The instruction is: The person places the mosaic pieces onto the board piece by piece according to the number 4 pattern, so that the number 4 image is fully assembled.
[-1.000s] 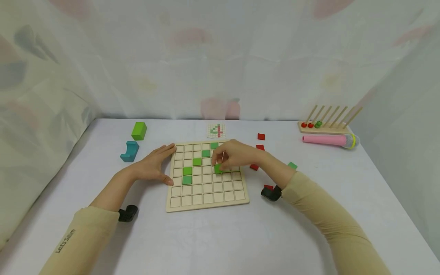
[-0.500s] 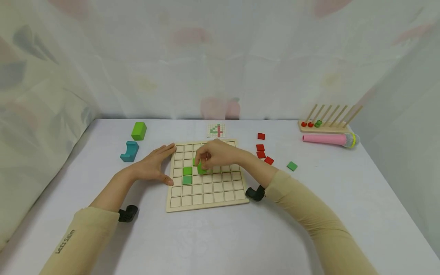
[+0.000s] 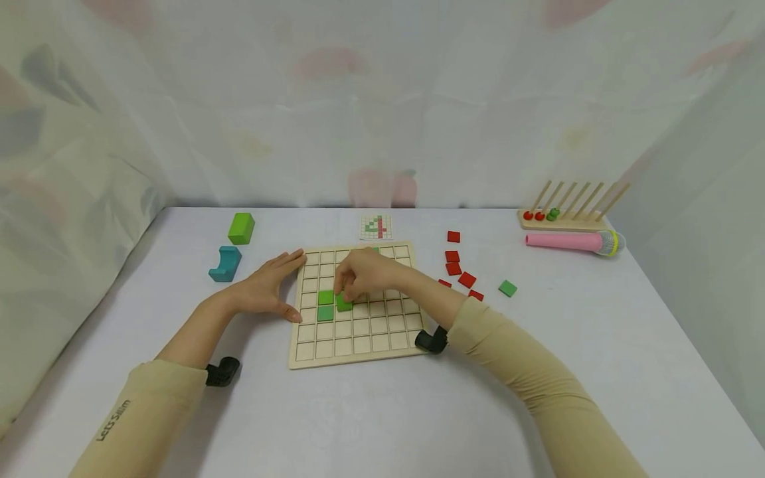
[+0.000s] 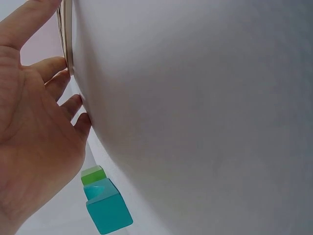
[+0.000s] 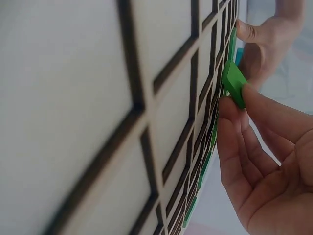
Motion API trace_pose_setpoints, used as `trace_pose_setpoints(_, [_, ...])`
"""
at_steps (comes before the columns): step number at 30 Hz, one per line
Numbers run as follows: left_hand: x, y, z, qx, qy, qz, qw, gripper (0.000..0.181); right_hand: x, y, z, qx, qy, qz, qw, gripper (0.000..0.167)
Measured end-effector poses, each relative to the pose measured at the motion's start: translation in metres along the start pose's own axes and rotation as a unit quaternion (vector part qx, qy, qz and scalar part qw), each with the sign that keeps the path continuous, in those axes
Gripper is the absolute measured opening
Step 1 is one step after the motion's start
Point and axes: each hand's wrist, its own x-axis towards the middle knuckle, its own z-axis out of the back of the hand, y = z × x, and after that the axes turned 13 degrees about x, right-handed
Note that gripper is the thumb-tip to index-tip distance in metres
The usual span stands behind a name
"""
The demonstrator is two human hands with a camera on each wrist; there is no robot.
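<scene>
My right hand point(image 3: 367, 271) pinches a green square tile point(image 3: 343, 305) between thumb and fingers, over the wooden grid board point(image 3: 370, 326). In the right wrist view the pinched tile point(image 5: 234, 81) is tilted against the board's grid. Just left of it, two green tiles lie in cells: a lighter one point(image 3: 325, 297) and a darker one point(image 3: 325, 313) below. Other green tiles on the board are largely hidden behind the right hand. My left hand point(image 3: 267, 290) rests at the board's left edge, fingers spread and touching it.
Several red tiles point(image 3: 453, 256) and one green tile point(image 3: 508, 288) lie right of the board. Behind it is a small pattern card point(image 3: 376, 227). A green block point(image 3: 242, 228) and teal arch block point(image 3: 226, 263) stand left; a peg rack point(image 3: 564, 224) and pink microphone point(image 3: 564, 241) sit right.
My right hand has moved left across the board with the green tile, and slightly nearer. More red tiles show beside the right forearm. The left hand has stayed put.
</scene>
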Motion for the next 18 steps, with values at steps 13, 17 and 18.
trace_pose_setpoints(13, [-0.001, -0.0004, 0.0005, 0.002, -0.001, -0.001, 1.0, 0.128, 0.0021, 0.0005, -0.0079, -0.011, 0.001, -0.023, 0.9997, 0.007])
trace_pose_setpoints(17, [-0.0004, -0.0003, 0.0004, 0.004, -0.002, -0.002, 1.0, 0.128, 0.0015, 0.0017, -0.0091, -0.02, 0.006, -0.03, 0.9993, 0.007])
trace_pose_setpoints(18, [-0.0003, -0.0002, 0.0004, 0.004, -0.002, -0.002, 1.0, 0.128, 0.0014, 0.0021, -0.0093, -0.021, 0.008, -0.031, 0.9993, 0.008])
